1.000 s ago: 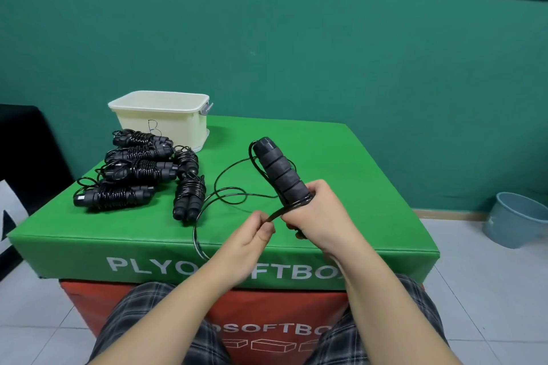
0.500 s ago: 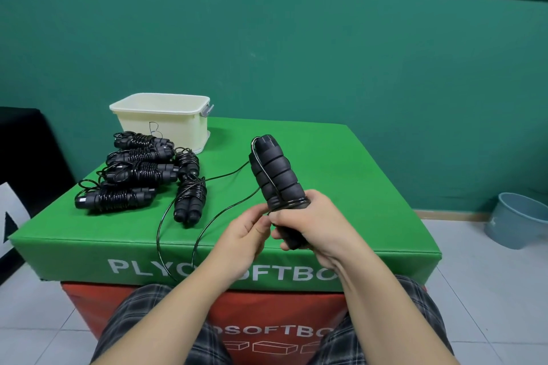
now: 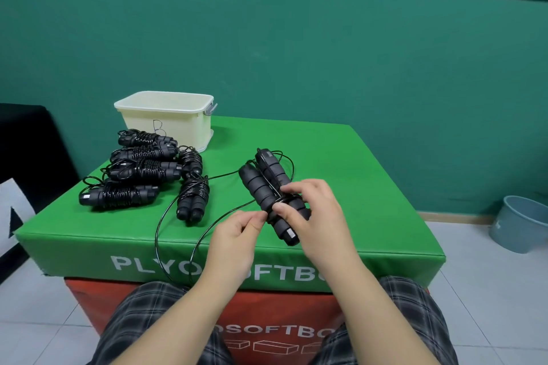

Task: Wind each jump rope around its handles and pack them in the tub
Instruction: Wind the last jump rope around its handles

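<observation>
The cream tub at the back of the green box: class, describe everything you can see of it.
The cream tub is a rectangular, plastic-looking container with a paler rim and a grey handle clip on its right end. A handwritten letter B marks its front wall. It stands upright and open-topped at the far left corner of the green box. Its inside is hidden from this angle. The nearest wound jump rope lies just in front; contact cannot be told.
</observation>
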A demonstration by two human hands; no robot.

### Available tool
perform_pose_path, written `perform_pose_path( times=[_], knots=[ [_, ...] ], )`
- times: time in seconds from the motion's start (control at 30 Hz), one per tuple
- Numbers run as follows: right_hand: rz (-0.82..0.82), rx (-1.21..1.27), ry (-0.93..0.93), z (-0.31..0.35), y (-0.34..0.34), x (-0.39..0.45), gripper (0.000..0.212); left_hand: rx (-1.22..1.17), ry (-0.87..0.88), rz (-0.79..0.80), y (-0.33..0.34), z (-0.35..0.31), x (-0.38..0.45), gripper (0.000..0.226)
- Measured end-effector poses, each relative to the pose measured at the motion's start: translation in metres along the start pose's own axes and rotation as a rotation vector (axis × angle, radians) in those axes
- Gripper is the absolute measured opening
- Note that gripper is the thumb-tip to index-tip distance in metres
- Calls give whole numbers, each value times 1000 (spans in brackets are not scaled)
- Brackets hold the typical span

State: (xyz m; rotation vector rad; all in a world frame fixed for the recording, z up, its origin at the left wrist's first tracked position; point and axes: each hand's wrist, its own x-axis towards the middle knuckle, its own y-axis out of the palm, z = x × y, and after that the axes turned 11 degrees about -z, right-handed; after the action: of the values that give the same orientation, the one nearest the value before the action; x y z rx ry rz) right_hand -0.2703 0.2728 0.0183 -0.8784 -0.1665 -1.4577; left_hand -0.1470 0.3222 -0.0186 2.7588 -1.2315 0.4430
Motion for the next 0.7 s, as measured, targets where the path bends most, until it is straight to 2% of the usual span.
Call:
perform_pose_path(
  times=[0.1, 0.17, 0.23, 0.43, 0.53, 0.7],
  knots=[
    [82, -29, -45, -1, 1, -2, 42, -3, -46, -76, -1, -3, 3, 14],
    [156, -39, -50, -1, 1, -4, 63, 26, 3, -97, -4, -6, 4, 16],
    [175, -78, -44, -3, 4, -6, 72, 77, 79, -93, -6, -10, 2, 18],
    [119, 25, 114, -6, 7, -11, 53, 117, 262, 2, -9, -10, 4, 15],
    [69, 158, 226, -5, 7, -11, 48, 128, 319, 70, -11, -10, 8, 26],
    [42, 373, 330, -1, 9, -9, 35, 199, 153, 26, -9, 0, 17, 19]
  ],
)
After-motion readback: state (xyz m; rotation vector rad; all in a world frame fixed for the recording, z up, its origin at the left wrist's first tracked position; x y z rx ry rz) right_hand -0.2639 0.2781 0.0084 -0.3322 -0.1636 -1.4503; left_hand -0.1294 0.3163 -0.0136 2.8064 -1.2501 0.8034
